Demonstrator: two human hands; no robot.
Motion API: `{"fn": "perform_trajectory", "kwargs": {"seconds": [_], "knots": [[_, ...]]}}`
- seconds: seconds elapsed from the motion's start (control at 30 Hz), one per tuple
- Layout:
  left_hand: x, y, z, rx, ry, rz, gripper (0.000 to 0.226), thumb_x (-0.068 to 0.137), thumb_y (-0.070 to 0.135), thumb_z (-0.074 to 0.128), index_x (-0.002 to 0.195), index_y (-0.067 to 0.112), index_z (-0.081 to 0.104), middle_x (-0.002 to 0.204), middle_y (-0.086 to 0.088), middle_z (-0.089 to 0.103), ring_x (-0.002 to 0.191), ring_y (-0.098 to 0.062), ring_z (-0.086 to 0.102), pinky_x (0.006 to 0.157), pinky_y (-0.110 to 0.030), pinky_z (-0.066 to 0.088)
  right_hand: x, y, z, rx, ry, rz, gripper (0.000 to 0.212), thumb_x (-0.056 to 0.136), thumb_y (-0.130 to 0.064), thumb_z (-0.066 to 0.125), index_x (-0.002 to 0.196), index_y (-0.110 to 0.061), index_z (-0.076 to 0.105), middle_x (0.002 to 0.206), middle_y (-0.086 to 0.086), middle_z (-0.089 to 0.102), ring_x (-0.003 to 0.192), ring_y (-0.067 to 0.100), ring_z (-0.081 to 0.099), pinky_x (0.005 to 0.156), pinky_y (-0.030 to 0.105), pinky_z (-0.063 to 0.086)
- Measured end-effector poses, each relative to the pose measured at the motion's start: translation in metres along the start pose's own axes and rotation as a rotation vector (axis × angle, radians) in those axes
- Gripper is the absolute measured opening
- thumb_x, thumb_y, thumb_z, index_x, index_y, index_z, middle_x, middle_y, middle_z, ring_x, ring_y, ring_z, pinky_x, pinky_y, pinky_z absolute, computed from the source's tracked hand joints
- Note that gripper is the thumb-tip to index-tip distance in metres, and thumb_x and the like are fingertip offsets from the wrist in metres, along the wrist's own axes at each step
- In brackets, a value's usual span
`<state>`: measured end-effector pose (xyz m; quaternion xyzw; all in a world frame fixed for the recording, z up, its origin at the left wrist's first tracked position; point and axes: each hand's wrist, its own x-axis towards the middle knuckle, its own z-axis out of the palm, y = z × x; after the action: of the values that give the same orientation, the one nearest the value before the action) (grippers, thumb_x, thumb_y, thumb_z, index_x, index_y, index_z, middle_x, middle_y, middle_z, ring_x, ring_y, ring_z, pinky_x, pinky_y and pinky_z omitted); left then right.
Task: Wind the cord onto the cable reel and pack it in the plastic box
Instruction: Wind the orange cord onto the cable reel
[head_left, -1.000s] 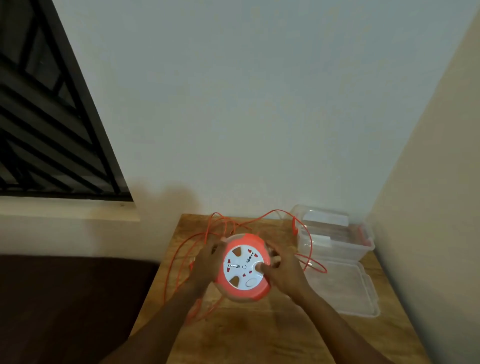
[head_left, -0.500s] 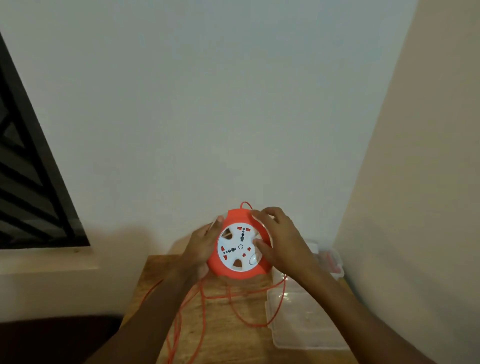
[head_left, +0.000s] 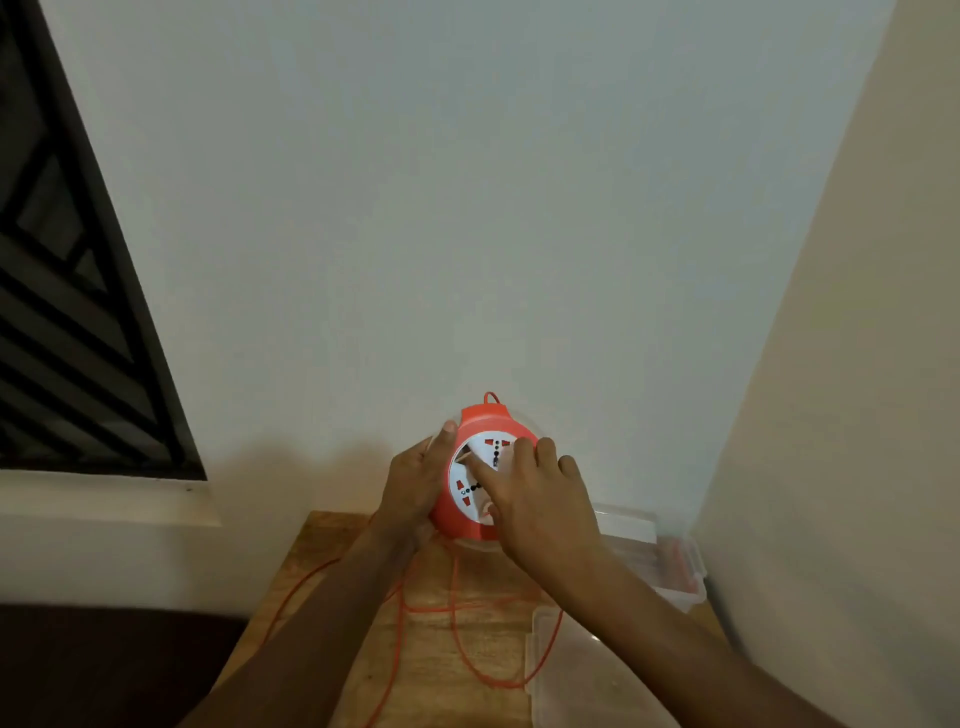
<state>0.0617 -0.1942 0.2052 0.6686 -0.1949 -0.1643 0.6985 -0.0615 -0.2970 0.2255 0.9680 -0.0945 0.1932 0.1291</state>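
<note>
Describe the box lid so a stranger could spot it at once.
Start at the wooden table in the room's corner. The lid lies flat at its near right, in front of the plastic box. It is clear and shallow, with an orange cord looped across its left edge.
</note>
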Motion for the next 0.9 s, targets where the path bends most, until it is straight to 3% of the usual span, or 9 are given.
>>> {"fn": "perform_trajectory", "kwargs": {"seconds": [0.1, 0.23, 0.4, 0.57, 0.63, 0.7, 0.77, 0.83, 0.9], "knots": [[-0.001, 0.013, 0.003, -0.089, 0.020, 0.025, 0.051, 0.083, 0.063, 0.055, 0.113, 0.026, 0.072, 0.103, -0.002, 0.082, 0.088, -0.026, 0.079, 0.071, -0.039, 0.066, 0.006, 0.005, -0.005, 0.059, 0.019, 0.011, 0.077, 0.085, -0.039, 0.069, 0.149, -0.032, 0.026, 0.137, 0.021, 0.049, 0.124, 0.042, 0.045, 0.099, 0.052, 0.043], [-0.003, 0.021, 0.006, -0.154, 0.021, 0.019, 0.056, 0.079, 0.066, 0.054, 0.114, 0.026, 0.071, 0.115, -0.012, 0.078, 0.100, -0.039, 0.075, 0.091, -0.060, 0.060, 0.014, 0.013, -0.009, 0.054, 0.067, -0.043, 0.080, 0.081, -0.040, 0.073, 0.148, -0.031, 0.029, 0.135, 0.022, 0.052, 0.122, 0.042, 0.047, 0.096, 0.052, 0.045], [-0.003, 0.019, 0.012, -0.162, 0.086, 0.089, 0.056, 0.078, 0.068, 0.056, 0.113, 0.028, 0.072, 0.112, -0.006, 0.079, 0.095, -0.030, 0.078, 0.083, -0.052, 0.064, 0.027, 0.009, -0.009, 0.202, 0.072, 0.139, 0.068, 0.086, -0.057, 0.056, 0.145, -0.031, 0.033, 0.132, 0.009, 0.061, 0.111, 0.033, 0.062, 0.094, 0.048, 0.049], [-0.006, 0.001, 0.006, -0.100, 0.290, 0.151, 0.039, 0.088, 0.063, 0.057, 0.097, 0.031, 0.077, 0.086, 0.014, 0.078, 0.077, -0.001, 0.075, 0.059, -0.013, 0.057, 0.031, -0.018, 0.007, 0.717, 0.015, 0.486, 0.070, 0.074, -0.066, 0.061, 0.134, -0.036, 0.045, 0.125, -0.003, 0.065, 0.108, 0.024, 0.063, 0.087, 0.038, 0.053], [0.003, -0.006, -0.007, -0.124, 0.292, 0.128, 0.031, 0.096, 0.052, 0.062, 0.096, 0.026, 0.080, 0.085, 0.008, 0.081, 0.079, -0.008, 0.077, 0.064, -0.023, 0.062, 0.041, -0.038, 0.009, 1.040, -0.010, 0.716, 0.061, 0.080, -0.057, 0.065, 0.132, -0.031, 0.050, 0.124, -0.003, 0.065, 0.109, 0.021, 0.063, 0.088, 0.036, 0.055], [0.001, -0.010, -0.002, -0.192, 0.269, 0.091, 0.029, 0.096, 0.048, 0.064, 0.101, 0.025, 0.080, 0.091, 0.004, 0.082, 0.083, -0.016, 0.079, 0.064, -0.030, 0.064, 0.039, -0.042, 0.009, 1.506, -0.071, 0.981, 0.043, 0.088, -0.037, 0.066, 0.125, -0.016, 0.057, 0.099, 0.002, 0.075, 0.084, 0.017, 0.070, 0.062, 0.028, 0.057], [-0.001, -0.012, -0.002, -0.243, 0.235, 0.046, 0.029, 0.095, 0.052, 0.063, 0.097, 0.029, 0.081, 0.091, 0.003, 0.082, 0.082, -0.017, 0.079, 0.063, -0.031, 0.064, 0.036, -0.048, 0.008, 1.795, -0.145, 1.060, 0.035, 0.085, -0.021, 0.068, 0.115, -0.004, 0.059, 0.078, 0.007, 0.075, 0.057, 0.015, 0.064, 0.045, 0.023, 0.048], [0.006, -0.015, -0.014, -0.277, 0.208, 0.023, 0.026, 0.096, 0.054, 0.061, 0.089, 0.039, 0.081, 0.092, 0.005, 0.082, 0.082, -0.017, 0.080, 0.066, -0.035, 0.066, 0.036, -0.058, 0.007, 1.791, -0.155, 0.990, 0.039, 0.078, -0.018, 0.072, 0.112, -0.006, 0.057, 0.079, 0.010, 0.075, 0.056, 0.018, 0.066, 0.048, 0.025, 0.050], [0.015, -0.012, -0.024, -0.343, 0.181, -0.009, 0.025, 0.096, 0.052, 0.062, 0.082, 0.045, 0.081, 0.089, 0.006, 0.082, 0.081, -0.016, 0.080, 0.061, -0.032, 0.064, 0.034, -0.059, 0.006, 1.543, -0.081, 0.874, 0.042, 0.073, -0.023, 0.074, 0.110, -0.013, 0.056, 0.083, 0.006, 0.075, 0.066, 0.017, 0.070, 0.057, 0.028, 0.056]]}}
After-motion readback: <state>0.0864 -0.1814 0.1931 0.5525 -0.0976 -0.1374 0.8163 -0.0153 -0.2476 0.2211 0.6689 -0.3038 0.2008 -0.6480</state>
